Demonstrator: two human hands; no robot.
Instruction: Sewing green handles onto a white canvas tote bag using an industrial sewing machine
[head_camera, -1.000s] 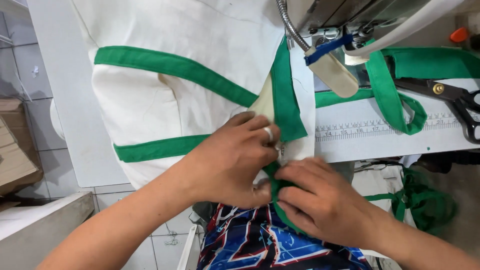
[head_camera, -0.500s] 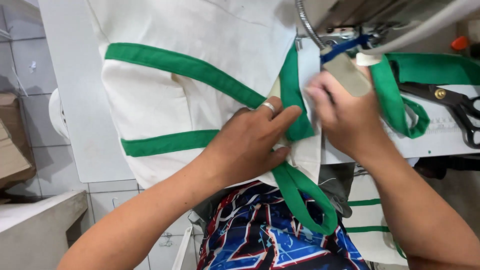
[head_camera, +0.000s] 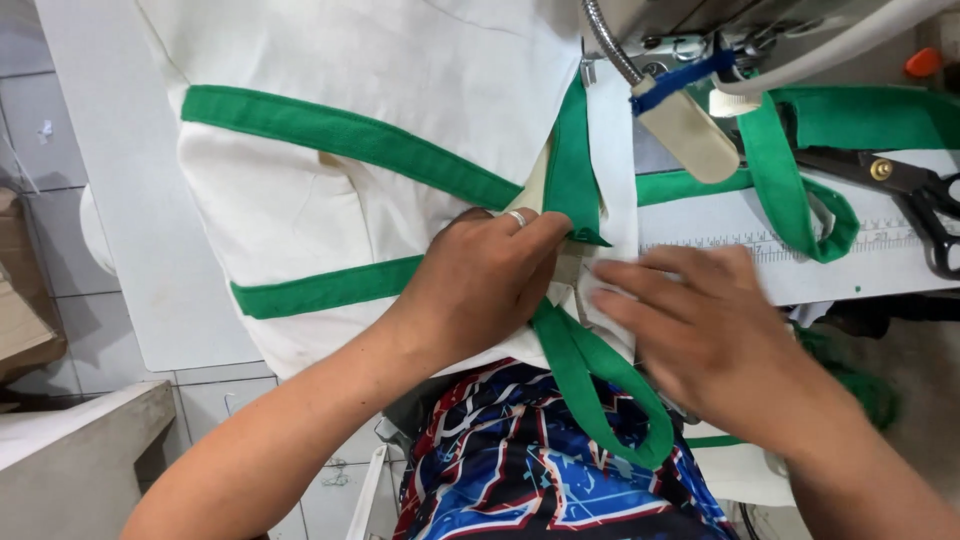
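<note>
Fingers (head_camera: 540, 232) on green strap (head_camera: 575, 170)

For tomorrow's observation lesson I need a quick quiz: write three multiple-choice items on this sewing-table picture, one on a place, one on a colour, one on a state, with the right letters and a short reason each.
1. Where do the scissors lie?
A. At the right edge of the table, beside the ruler strip
B. On the person's lap
C. Under the left hand

2. What colour are the straps sewn on the cream cloth bag?
A. Red
B. Green
C. Black

3. How does the left hand rest?
A. Lifted clear of the cloth
B. Gripping the scissors
C. Pressed flat on the bag, fingers at the strap fold

Answers: 1 A, they lie on the white table at far right. 2 B, every band and the hanging loop are green. 3 C, its palm is on the cloth, while the right hand is beside it, blurred.
</note>
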